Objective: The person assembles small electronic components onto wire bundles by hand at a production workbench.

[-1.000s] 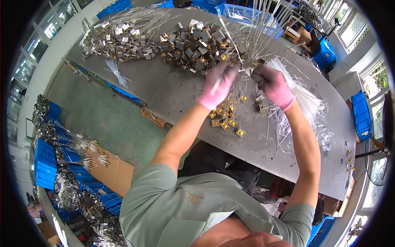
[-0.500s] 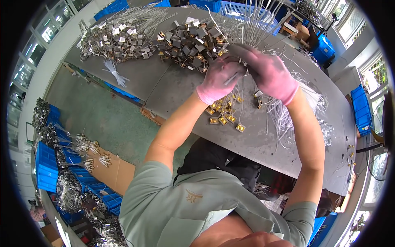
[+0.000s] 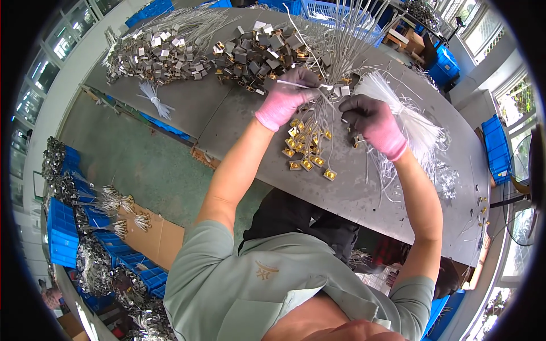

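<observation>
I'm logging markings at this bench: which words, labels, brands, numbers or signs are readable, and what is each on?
No text is clearly readable.
Shirt: a tan emblem on the chest, too small to read with certainty.
Gold-faced blocks: too small to tell.
Blue crate at left: no legible marking.

A grey wire bundle [image 3: 341, 62] runs just right of your left hand [image 3: 287, 99], gold-faced blocks [image 3: 307, 164] nearer you; a white strip [image 3: 293, 84] crosses that hand.
</observation>
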